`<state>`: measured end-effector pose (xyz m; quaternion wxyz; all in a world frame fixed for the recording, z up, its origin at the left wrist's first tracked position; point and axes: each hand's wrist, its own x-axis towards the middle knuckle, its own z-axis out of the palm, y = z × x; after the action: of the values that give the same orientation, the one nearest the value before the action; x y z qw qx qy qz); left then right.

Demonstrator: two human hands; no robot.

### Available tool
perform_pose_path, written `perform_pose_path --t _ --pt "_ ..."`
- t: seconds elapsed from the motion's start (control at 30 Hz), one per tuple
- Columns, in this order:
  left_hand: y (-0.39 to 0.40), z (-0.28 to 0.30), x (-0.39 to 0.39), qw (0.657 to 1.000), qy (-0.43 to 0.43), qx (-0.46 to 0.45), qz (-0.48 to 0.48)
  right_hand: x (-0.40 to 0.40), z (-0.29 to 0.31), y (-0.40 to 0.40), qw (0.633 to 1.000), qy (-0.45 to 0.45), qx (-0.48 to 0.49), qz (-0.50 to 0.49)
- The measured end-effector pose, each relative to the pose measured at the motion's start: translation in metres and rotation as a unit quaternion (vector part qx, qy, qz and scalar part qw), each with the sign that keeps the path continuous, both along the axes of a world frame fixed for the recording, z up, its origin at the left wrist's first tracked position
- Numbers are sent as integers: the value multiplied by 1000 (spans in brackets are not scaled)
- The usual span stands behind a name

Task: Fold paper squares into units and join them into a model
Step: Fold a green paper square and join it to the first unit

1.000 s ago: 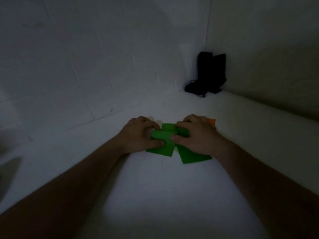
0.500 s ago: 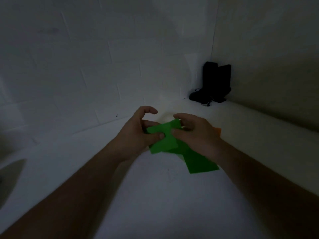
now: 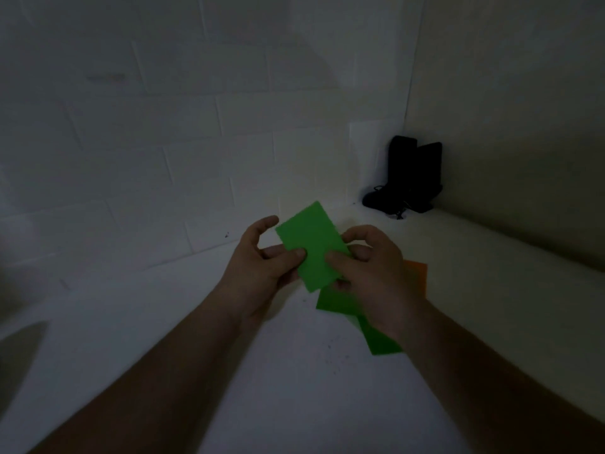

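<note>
Two hands on one piece here, and the light is pretty dim so we're going off what we can make out. Our left hand and right hand both have hold of a folded green paper rectangle, lifted off the white tabletop and tilted so its long side runs up and to the left. Left thumb is pressed on the front face near the lower left edge, with the other fingers curled behind it and the index finger sticking up loose beside the top left corner. Right thumb pinches the front face just beside the left thumb, and the rest of that hand's fingers curl round the paper's right edge. Underneath, more flat green paper sheets lie on the table, partly hidden by our right hand and wrist, so we can't tell how many there are or whether the hand touches them. An orange paper sheet peeks out just past the right hand, on the table too. Way back in the corner where the white tiled wall meets the plain side wall, some black upright objects stand with a dark cord at their base; too dark to say what they are.
</note>
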<state>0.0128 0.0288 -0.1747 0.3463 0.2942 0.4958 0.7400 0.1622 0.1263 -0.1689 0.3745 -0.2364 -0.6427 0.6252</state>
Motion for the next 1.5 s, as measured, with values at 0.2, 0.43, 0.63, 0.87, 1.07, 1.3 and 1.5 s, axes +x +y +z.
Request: perform_pose_path --t 0.2,0.43,0.63,0.87,1.07,1.3,1.5 --pt "-2 2 2 999 -12 20 -28 12 1 -2 990 -60 131 -1" --pt "0 -3 9 998 25 8 -63 15 0 3 990 -50 133 -23" --pt "-3 -8 6 990 117 -51 -57 16 3 4 990 -49 123 -44" --pt "-1 -6 5 994 93 -52 -18 18 -3 10 981 -54 180 -47" --pt "-2 0 0 999 39 -26 -1 23 -6 23 858 -151 489 -42" --pt "0 -3 -1 993 85 -21 74 22 -8 19 870 -195 452 13" --pt "-3 1 8 993 115 9 37 18 -6 10 949 -137 282 -29"
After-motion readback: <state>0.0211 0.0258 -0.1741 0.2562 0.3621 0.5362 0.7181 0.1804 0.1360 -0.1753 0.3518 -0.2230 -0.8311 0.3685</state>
